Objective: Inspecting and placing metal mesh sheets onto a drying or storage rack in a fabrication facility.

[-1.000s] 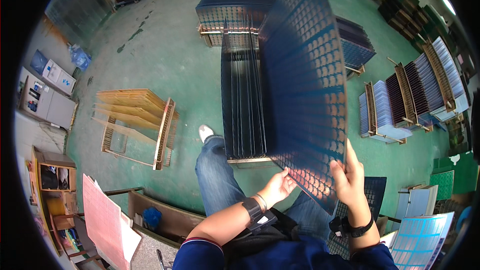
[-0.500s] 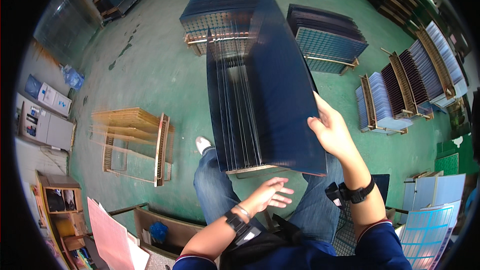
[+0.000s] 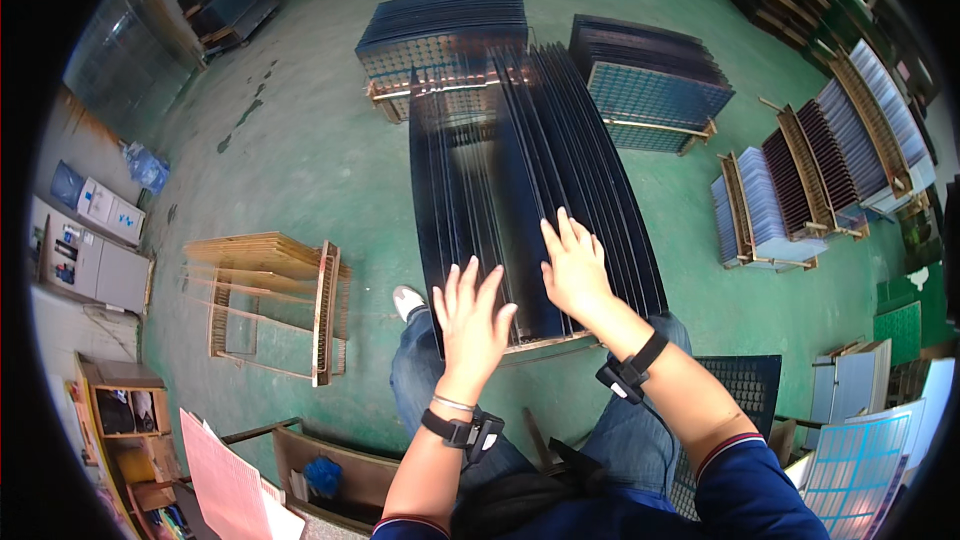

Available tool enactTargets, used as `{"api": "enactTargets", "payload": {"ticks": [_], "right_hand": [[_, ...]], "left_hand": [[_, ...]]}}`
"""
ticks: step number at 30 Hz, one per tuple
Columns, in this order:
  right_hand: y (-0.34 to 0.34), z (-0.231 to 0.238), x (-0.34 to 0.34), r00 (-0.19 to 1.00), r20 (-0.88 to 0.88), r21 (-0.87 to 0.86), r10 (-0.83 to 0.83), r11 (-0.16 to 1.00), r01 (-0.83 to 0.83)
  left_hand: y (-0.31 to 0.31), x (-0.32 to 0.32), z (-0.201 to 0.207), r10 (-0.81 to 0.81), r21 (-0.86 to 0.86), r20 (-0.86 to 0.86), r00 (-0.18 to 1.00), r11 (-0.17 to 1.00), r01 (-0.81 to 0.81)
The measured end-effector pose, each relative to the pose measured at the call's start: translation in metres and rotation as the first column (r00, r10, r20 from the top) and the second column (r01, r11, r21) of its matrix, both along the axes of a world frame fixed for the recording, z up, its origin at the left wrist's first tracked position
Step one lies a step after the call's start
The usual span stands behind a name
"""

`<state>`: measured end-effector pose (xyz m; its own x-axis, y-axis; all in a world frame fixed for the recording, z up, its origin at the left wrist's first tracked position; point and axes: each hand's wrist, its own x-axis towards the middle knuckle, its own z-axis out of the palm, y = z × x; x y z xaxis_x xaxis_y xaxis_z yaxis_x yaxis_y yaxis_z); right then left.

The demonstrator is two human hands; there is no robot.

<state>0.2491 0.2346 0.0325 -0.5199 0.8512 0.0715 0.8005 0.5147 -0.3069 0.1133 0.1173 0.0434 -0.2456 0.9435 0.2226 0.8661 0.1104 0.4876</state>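
Note:
A rack of dark blue-black panels (image 3: 590, 160) stands on edge between my knees, its slots running away from me. The wooden rack's near rail (image 3: 545, 342) shows below the panels. My left hand (image 3: 472, 318) hovers over the near left edges of the panels, fingers spread, holding nothing. Further right, my right hand (image 3: 578, 270) is over the panels' top edges, fingers stretched out; whether its fingertips touch a panel I cannot tell. Wider gaps show between panels in the left-middle part, while those on the right stand closer together.
Two more racks of dark panels, one at back left (image 3: 440, 30) and one at back right (image 3: 660, 80), stand beyond mine. A wooden rack (image 3: 322, 315) with brown boards is at left. Racks of pale panels (image 3: 770, 195) stand right. Close by is a pink sheet (image 3: 235, 475).
The panel my right hand held by its edge is released and now stands among the others. My right hand moved left, and my left hand rose over the rack.

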Motion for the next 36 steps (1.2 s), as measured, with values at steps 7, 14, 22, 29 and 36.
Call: {"api": "enactTargets", "payload": {"ticks": [7,14,22,29,36], "right_hand": [[-0.041,0.000,-0.019,0.849,-0.478,-0.026,0.225,0.963,-0.269],[-0.055,-0.047,-0.048,0.744,-0.628,-0.453,-0.227,0.884,-0.113],[-0.049,-0.050,-0.034,0.881,-0.330,-0.627,-0.339,0.776,0.064],[-0.021,-0.008,-0.001,0.913,-0.393,-0.067,0.109,0.987,-0.147],[-0.035,0.241,0.152,0.667,-0.663,-0.529,-0.340,0.843,-0.097]], "left_hand": [[-0.010,-0.008,-0.003,0.002,-0.046,0.048,0.999,0.999,0.000],[-0.013,-0.017,-0.005,0.029,-0.004,0.196,0.980,1.000,-0.029],[-0.017,-0.023,-0.012,-0.006,0.027,0.180,0.984,1.000,0.001],[-0.010,-0.016,-0.012,-0.046,0.051,0.113,0.993,0.998,0.040],[-0.026,-0.033,-0.023,-0.075,0.124,0.387,0.919,0.992,0.029]]}}
